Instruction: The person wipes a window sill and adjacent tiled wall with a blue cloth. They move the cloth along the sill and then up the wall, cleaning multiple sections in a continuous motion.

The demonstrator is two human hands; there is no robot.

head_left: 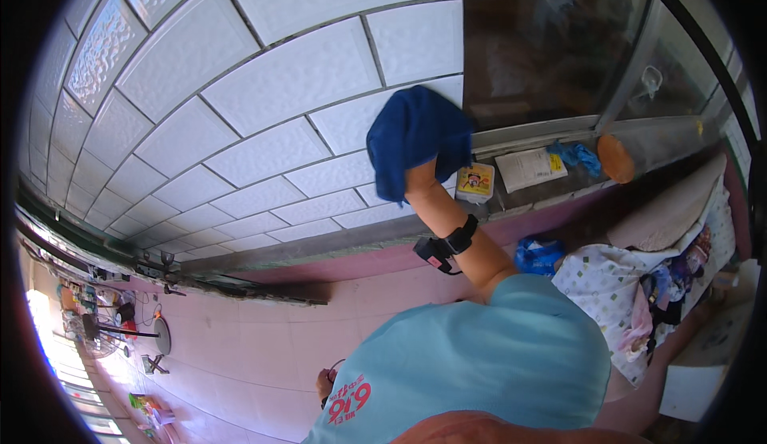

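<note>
My right hand [422,174] is on a dark blue cloth [419,126], whose folds hide most of the fingers. The cloth lies against white tiles with dark joints on the wall [293,78], close to the window's edge. A black strap with a small device [443,246] circles my right forearm. Low at the left, my left hand [325,381] shows only in part past my light blue shirt, beside a thin dark cord [335,369]; its grip is unclear. Just right of the cloth, a clear plastic box with a yellow label [475,183] sits on the sill.
Along the window sill [527,198] lie a white packet [530,169], crumpled blue plastic [575,156] and an orange-brown oval object [615,158]. Clothes and patterned fabric [599,288] are heaped at right above a white box [695,390]. A pedestal fan [162,335] stands on the pink floor [251,336].
</note>
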